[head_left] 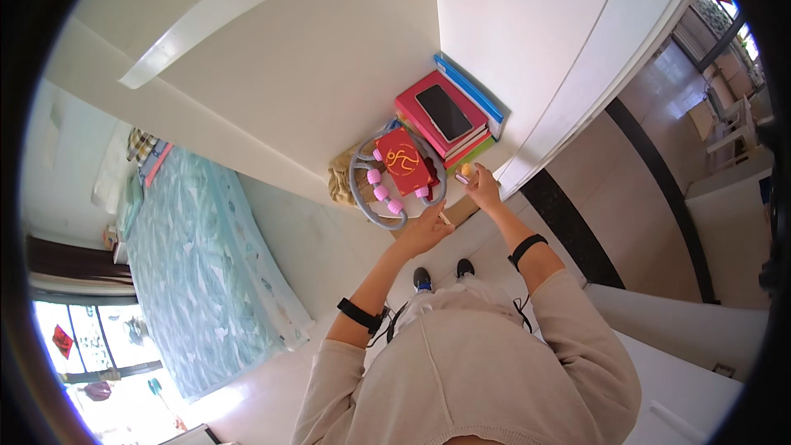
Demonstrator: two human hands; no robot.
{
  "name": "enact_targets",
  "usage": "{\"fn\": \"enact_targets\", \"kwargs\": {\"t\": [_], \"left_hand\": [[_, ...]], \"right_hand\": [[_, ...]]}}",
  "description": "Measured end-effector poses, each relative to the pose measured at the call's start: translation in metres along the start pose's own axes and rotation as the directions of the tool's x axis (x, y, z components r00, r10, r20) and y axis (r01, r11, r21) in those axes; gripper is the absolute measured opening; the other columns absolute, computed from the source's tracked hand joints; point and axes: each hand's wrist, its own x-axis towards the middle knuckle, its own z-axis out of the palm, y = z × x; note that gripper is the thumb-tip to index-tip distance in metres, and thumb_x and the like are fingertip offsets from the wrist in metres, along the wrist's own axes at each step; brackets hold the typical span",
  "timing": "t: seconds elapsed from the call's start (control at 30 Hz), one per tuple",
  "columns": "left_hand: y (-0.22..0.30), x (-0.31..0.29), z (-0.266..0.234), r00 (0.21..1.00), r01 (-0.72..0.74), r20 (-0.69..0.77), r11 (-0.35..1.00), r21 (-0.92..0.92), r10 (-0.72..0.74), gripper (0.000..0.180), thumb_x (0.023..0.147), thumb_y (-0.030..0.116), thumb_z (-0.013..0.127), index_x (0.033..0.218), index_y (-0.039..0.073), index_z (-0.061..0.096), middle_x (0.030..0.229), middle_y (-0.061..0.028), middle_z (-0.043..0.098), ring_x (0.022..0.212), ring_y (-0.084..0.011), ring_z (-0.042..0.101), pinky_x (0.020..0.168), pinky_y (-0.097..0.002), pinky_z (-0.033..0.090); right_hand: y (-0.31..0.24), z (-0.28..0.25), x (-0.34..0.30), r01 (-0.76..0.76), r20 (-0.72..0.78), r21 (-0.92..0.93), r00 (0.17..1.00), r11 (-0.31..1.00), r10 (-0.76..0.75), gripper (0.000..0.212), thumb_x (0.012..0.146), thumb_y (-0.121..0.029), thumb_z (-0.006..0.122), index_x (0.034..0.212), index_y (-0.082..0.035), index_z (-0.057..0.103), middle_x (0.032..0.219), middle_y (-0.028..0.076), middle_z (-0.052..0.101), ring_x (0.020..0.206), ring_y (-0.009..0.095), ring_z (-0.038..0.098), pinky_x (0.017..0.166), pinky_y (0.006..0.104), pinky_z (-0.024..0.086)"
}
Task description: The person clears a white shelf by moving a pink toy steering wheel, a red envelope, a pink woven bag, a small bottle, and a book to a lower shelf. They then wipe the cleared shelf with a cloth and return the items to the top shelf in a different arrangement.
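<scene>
My left hand [424, 232] is closed, its fingers at the near edge of a grey ring-shaped massage roller [353, 173] with pink knobbed wheels. A small pale thing, too small to name, shows at its fingertips. To the right, my right hand [484, 190] pinches a small orange-yellow object [467, 170], with a short whitish piece beside it. Inside the grey ring sits a red box [402, 163] with a gold emblem. Just beyond the hands, a smartphone [444, 112] with a dark screen lies on a red book [418, 100], on top of a stack.
A blue flat book or folder [471, 86] leans by the wall behind the stack. Tan cloth [339, 177] lies left of the ring. At far left stands a bed [198, 272] with a light blue cover. A doorway with dark floor strips [568, 222] opens at right.
</scene>
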Motion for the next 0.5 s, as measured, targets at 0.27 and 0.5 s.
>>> {"fn": "enact_targets", "kwargs": {"t": [0.27,0.5], "left_hand": [[0.082,0.003,-0.064,0.973,-0.213,0.095,0.977,0.015,0.211,0.068,0.094,0.021,0.066,0.151,0.003,0.033,0.143,-0.0147,0.049,0.122,-0.0214,0.056,0.098,-0.0341,0.049],[0.283,-0.046,-0.126,0.683,-0.713,-0.068,0.684,0.155,0.727,0.059,0.095,0.003,0.060,0.149,0.004,0.036,0.137,-0.0120,0.052,0.120,-0.0224,0.056,0.098,-0.0367,0.049]], "right_hand": [[-0.065,-0.112,0.017,0.212,0.495,-0.210,0.865,0.954,-0.083,0.074,0.077,-0.031,0.079,0.136,0.001,0.048,0.128,0.028,0.054,0.118,0.040,0.055,0.099,0.0442,0.047],[-0.373,-0.302,0.007,0.572,0.241,0.167,0.766,0.803,-0.595,0.022,0.095,-0.015,0.065,0.111,-0.001,0.067,0.095,0.010,0.069,0.083,0.021,0.066,0.073,0.0309,0.052]]}}
